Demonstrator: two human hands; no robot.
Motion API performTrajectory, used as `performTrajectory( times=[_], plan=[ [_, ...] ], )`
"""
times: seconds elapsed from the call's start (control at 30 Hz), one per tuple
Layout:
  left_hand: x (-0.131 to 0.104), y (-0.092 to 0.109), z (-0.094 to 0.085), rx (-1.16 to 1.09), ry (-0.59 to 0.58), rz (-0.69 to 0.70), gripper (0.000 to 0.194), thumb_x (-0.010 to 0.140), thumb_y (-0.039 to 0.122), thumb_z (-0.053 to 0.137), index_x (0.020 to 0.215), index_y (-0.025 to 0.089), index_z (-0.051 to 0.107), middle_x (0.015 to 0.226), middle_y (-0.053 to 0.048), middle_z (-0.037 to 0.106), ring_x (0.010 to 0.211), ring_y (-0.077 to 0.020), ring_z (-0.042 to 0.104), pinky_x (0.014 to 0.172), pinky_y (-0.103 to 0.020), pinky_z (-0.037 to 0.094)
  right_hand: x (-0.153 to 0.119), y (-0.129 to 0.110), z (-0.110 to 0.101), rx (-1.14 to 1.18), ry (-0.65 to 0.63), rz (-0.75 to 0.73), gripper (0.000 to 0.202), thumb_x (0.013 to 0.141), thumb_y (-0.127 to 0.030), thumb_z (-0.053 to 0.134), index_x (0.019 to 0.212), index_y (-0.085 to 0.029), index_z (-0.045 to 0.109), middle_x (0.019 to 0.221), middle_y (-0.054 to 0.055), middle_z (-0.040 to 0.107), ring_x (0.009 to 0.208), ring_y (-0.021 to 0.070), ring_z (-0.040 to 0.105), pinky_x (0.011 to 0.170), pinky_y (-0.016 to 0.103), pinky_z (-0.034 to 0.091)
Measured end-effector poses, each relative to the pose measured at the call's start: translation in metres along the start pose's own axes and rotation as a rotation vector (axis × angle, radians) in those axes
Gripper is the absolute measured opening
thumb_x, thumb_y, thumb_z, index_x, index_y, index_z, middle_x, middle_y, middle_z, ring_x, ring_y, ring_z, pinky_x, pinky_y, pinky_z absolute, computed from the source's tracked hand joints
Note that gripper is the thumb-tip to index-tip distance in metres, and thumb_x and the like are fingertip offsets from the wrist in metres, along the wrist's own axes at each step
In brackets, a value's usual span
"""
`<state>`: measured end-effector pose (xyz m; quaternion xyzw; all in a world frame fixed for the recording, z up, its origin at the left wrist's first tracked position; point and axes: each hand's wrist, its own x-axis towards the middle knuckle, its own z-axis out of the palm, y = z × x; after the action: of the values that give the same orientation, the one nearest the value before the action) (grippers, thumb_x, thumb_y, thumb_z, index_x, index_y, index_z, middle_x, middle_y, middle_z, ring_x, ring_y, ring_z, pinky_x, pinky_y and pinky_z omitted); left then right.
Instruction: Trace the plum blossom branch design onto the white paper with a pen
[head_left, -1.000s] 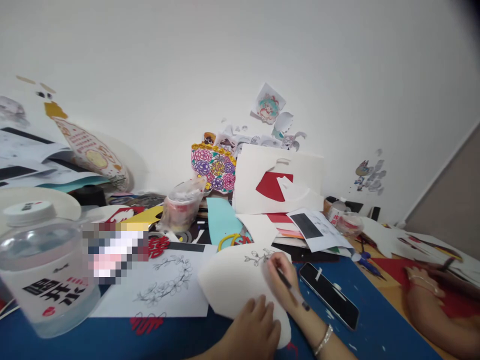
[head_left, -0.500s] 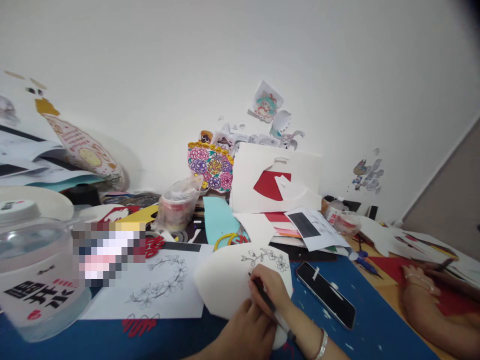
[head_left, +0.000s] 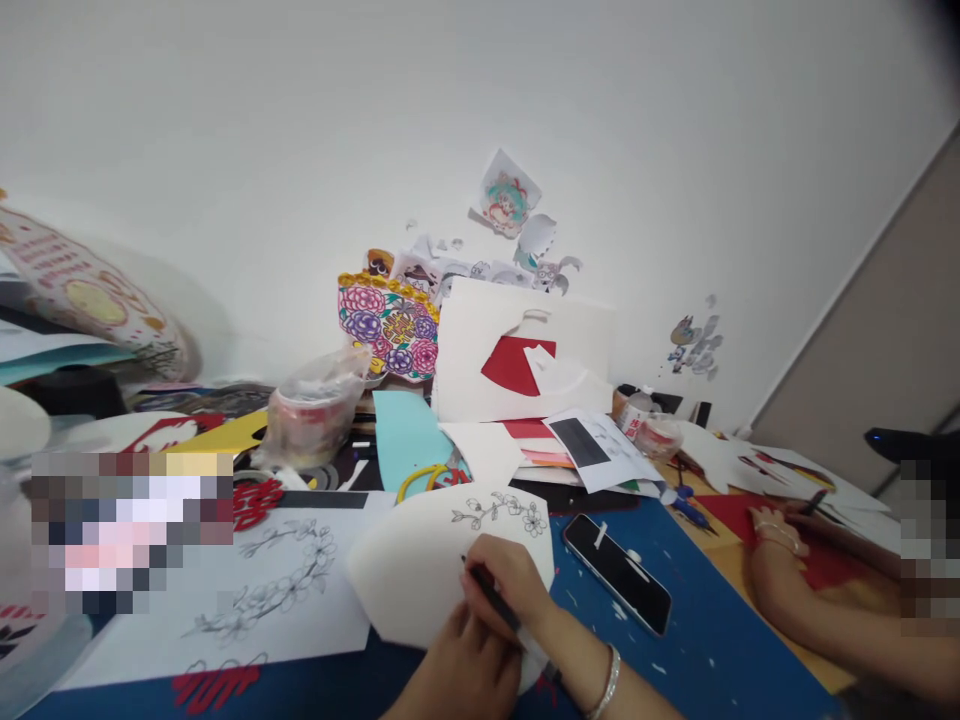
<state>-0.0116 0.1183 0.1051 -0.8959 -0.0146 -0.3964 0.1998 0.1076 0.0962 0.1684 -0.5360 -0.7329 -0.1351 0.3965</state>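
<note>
My right hand (head_left: 510, 585) is closed around a dark pen (head_left: 496, 598), its tip touching or just above a white shaped card (head_left: 409, 570). A flowering branch (head_left: 499, 512) is drawn in black line near the card's upper right edge. At the card's lower part, my left hand (head_left: 472, 660) presses with curled fingers against my right hand; its fingertips are partly hidden. To the left lies a paper sheet (head_left: 341, 615) with a curved flower-branch drawing (head_left: 292, 580). A phone (head_left: 619, 572) with white paper scraps on it lies right of the card.
Yellow-handled scissors (head_left: 420, 478) lie behind the card, near red paper cutouts (head_left: 255, 500). A bagged tape roll (head_left: 311, 415) and a clear plastic jug (head_left: 37, 640) stand left. At right, another person's hand (head_left: 776, 532) rests by red paper (head_left: 832, 560).
The view has turned to the right, so everything appears shifted left and more of the other person shows. My pen tip sits slightly lower relative to the drawn branch.
</note>
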Motion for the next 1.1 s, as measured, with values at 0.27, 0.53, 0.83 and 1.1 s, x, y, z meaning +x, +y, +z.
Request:
performTrajectory(
  times=[0.27,0.53,0.83,1.1],
  plan=[
    [-0.005,0.0,0.015,0.097,0.079,0.006,0.019,0.087,0.031,0.049,0.099,0.023,0.063,0.084,-0.004,0.07,0.081,-0.0253,0.063,0.081,-0.043,0.045,-0.003,0.009,0.005,0.076,-0.04,0.022,0.012,0.068,-0.018,0.046,0.075,-0.024,0.053,0.06,-0.005,0.055,0.046,0.0108,0.045,0.047,0.02,0.038],
    [-0.006,0.003,0.01,0.065,-0.003,0.001,0.031,0.089,0.034,0.045,0.112,0.02,0.061,0.096,-0.009,0.069,0.084,-0.0262,0.062,0.086,-0.047,0.044,-0.002,0.005,0.004,0.08,-0.063,0.09,0.012,0.068,-0.017,0.046,0.076,-0.024,0.053,0.061,-0.005,0.054,0.048,0.0112,0.045,0.049,0.021,0.039],
    [-0.007,0.005,0.013,0.071,0.009,0.012,0.025,0.088,0.029,0.05,0.108,0.02,0.062,0.093,-0.006,0.071,0.086,-0.0272,0.064,0.084,-0.048,0.048,-0.001,0.003,0.003,0.045,-0.031,0.06,0.011,0.07,-0.015,0.045,0.071,-0.023,0.053,0.06,-0.005,0.054,0.047,0.0108,0.046,0.048,0.021,0.038],
    [-0.01,0.002,0.026,0.148,0.049,0.015,0.025,0.091,0.033,0.046,0.108,0.024,0.061,0.088,0.0,0.071,0.083,-0.0242,0.065,0.083,-0.042,0.047,-0.001,0.005,0.005,0.034,-0.049,0.027,0.013,0.068,-0.013,0.044,0.072,-0.023,0.051,0.059,-0.005,0.053,0.046,0.0107,0.045,0.046,0.021,0.037]
  ],
)
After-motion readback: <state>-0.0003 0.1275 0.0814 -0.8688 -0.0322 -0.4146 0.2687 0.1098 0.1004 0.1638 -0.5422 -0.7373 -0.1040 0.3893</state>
